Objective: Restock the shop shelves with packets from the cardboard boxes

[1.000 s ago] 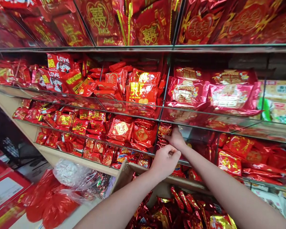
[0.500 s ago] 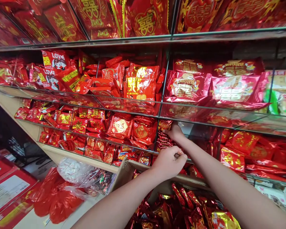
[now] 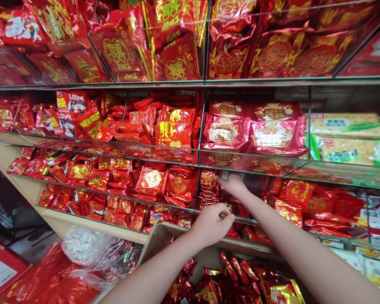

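On the lower shelf stands a stack of small shiny red snack packets (image 3: 208, 185). My right hand (image 3: 232, 185) reaches in from the right, a fingertip against the stack's upper right side; its other fingers are partly hidden. Just below and in front of the stack, my left hand (image 3: 213, 223) is curled closed. Whatever it may hold is hidden from me. Under my forearms is an open cardboard box (image 3: 161, 236), with many loose red and gold wrapped snacks (image 3: 237, 274) inside.
Clear dividers and a glass shelf edge (image 3: 240, 162) run above my hands. Pink-red packets (image 3: 272, 135) and green-and-cream biscuit packs (image 3: 348, 147) fill the shelf above. Left of the box lie a clear plastic bag (image 3: 85, 249) and a red bag (image 3: 57, 274).
The view has shifted, so the shelves appear lower and further left. Both hands stay at the stack in nearly the same pose.
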`<state>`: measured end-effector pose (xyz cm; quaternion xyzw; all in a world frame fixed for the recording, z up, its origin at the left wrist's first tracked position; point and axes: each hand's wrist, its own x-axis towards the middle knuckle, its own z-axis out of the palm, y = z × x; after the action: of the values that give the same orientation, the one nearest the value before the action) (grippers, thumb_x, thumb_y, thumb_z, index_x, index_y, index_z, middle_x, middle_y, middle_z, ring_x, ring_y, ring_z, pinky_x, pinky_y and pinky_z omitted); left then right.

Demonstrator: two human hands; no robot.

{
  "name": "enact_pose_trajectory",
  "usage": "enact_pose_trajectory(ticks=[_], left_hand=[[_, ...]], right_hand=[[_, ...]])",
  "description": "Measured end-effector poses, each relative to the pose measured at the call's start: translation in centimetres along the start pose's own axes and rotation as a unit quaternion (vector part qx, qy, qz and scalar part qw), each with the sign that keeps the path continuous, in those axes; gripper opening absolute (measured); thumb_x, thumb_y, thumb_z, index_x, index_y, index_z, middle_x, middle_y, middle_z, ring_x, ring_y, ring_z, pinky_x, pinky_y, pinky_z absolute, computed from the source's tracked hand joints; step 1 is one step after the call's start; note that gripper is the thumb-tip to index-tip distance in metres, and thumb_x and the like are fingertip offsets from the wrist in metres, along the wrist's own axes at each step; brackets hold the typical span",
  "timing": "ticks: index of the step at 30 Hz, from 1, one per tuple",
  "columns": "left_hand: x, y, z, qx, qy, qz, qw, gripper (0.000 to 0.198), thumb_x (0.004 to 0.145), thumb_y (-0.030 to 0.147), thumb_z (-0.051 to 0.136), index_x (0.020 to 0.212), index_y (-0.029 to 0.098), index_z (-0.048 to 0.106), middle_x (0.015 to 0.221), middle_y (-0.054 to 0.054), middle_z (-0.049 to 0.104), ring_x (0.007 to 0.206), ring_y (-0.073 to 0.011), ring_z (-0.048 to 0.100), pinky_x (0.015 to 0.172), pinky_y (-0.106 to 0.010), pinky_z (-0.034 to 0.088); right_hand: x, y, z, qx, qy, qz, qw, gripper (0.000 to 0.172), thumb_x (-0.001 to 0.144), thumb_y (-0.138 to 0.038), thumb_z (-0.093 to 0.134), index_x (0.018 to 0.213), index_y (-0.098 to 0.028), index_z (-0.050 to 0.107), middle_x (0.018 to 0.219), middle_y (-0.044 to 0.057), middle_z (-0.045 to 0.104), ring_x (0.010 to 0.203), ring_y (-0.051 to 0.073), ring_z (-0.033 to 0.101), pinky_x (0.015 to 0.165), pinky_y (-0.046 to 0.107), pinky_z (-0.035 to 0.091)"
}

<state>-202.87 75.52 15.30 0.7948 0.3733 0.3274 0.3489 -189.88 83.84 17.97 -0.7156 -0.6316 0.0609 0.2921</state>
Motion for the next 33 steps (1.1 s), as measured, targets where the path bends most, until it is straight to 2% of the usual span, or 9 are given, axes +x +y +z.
enact_pose_trajectory(ticks=[4, 6, 9, 12, 14, 16, 21, 28, 33], left_hand=[[0.2, -0.2, -0.1, -0.026, 0.001, -0.015, 1.0, 0.019, 0.075, 0.029, 0.042, 0.068, 0.016, 0.053, 0.057, 0.003, 0.049, 0.05, -0.0088, 0.04, 0.049, -0.02, 0.031], [0.3, -0.3, -0.1, -0.041, -0.007, -0.022, 0.999, 0.019, 0.075, 0.03, 0.043, 0.068, 0.016, 0.053, 0.059, 0.003, 0.051, 0.052, -0.0094, 0.042, 0.05, -0.021, 0.032], [0.3, -0.1, -0.1, -0.067, -0.031, -0.037, 0.997, 0.019, 0.074, 0.032, 0.043, 0.07, 0.016, 0.053, 0.061, 0.002, 0.052, 0.051, -0.0092, 0.043, 0.05, -0.021, 0.032], [-0.1, 0.3, -0.1, -0.057, -0.045, -0.029, 0.997, 0.021, 0.074, 0.033, 0.044, 0.069, 0.016, 0.054, 0.056, 0.004, 0.047, 0.049, -0.0086, 0.039, 0.047, -0.02, 0.029], [-0.4, 0.6, -0.2, -0.045, -0.049, -0.011, 0.998, 0.02, 0.075, 0.032, 0.044, 0.069, 0.016, 0.055, 0.055, 0.004, 0.045, 0.05, -0.0085, 0.038, 0.048, -0.02, 0.029], [-0.6, 0.8, -0.2, -0.038, -0.052, 0.003, 0.998, 0.02, 0.075, 0.031, 0.044, 0.069, 0.016, 0.055, 0.056, 0.004, 0.045, 0.052, -0.0087, 0.039, 0.05, -0.02, 0.03], [-0.8, 0.8, -0.2, -0.023, -0.042, 0.018, 0.999, 0.019, 0.076, 0.028, 0.044, 0.07, 0.016, 0.056, 0.058, 0.003, 0.047, 0.054, -0.0089, 0.041, 0.052, -0.02, 0.031], [-0.6, 0.8, -0.1, -0.04, -0.046, 0.018, 0.998, 0.021, 0.076, 0.033, 0.046, 0.07, 0.016, 0.056, 0.059, 0.003, 0.05, 0.055, -0.0093, 0.043, 0.053, -0.02, 0.034], [-0.1, 0.4, -0.4, -0.196, -0.074, -0.063, 0.976, 0.04, 0.076, 0.051, 0.041, 0.075, 0.014, 0.056, 0.067, -0.002, 0.059, 0.056, -0.0102, 0.053, 0.054, -0.022, 0.039]], right_hand=[[-6.6, 0.1, -3.8, 0.075, 0.109, -0.126, 0.983, 0.027, 0.077, -0.035, 0.049, 0.094, -0.014, 0.053, 0.093, 0.012, 0.057, 0.085, 0.02, 0.054, 0.071, 0.028, 0.042], [-11.4, 0.8, -4.3, 0.104, 0.076, -0.213, 0.968, 0.019, 0.082, -0.034, 0.042, 0.083, -0.018, 0.052, 0.081, 0.007, 0.057, 0.072, 0.015, 0.053, 0.065, 0.025, 0.042], [-18.0, 3.4, -1.5, 0.026, -0.112, -0.326, 0.938, 0.023, 0.084, -0.027, 0.037, 0.073, -0.021, 0.056, 0.071, 0.004, 0.057, 0.065, 0.014, 0.053, 0.058, 0.023, 0.042], [-21.7, 7.3, 4.4, -0.087, -0.156, -0.362, 0.915, 0.027, 0.081, -0.024, 0.044, 0.105, -0.022, 0.056, 0.107, 0.01, 0.058, 0.091, 0.021, 0.055, 0.072, 0.028, 0.045], [-22.4, 9.2, 7.6, -0.132, -0.199, -0.343, 0.908, 0.031, 0.08, -0.025, 0.045, 0.11, -0.023, 0.054, 0.116, 0.011, 0.053, 0.1, 0.026, 0.052, 0.076, 0.033, 0.045], [-22.2, 9.9, 8.8, -0.139, -0.26, -0.298, 0.908, 0.028, 0.078, -0.025, 0.048, 0.104, -0.023, 0.058, 0.114, 0.01, 0.055, 0.102, 0.028, 0.051, 0.077, 0.037, 0.045], [-20.7, 8.1, 5.0, -0.068, -0.386, -0.211, 0.895, 0.026, 0.065, -0.021, 0.058, 0.09, -0.025, 0.064, 0.091, 0.005, 0.064, 0.082, 0.019, 0.058, 0.067, 0.025, 0.044], [-20.8, 7.2, 0.7, 0.014, -0.338, -0.165, 0.926, 0.027, 0.059, -0.004, 0.049, 0.071, -0.022, 0.065, 0.068, 0.001, 0.064, 0.063, 0.014, 0.057, 0.058, 0.021, 0.04], [-18.9, 4.7, -5.0, 0.197, -0.245, -0.117, 0.942, 0.015, 0.072, -0.022, 0.053, 0.084, -0.024, 0.062, 0.083, 0.001, 0.064, 0.078, 0.014, 0.057, 0.071, 0.026, 0.043]])
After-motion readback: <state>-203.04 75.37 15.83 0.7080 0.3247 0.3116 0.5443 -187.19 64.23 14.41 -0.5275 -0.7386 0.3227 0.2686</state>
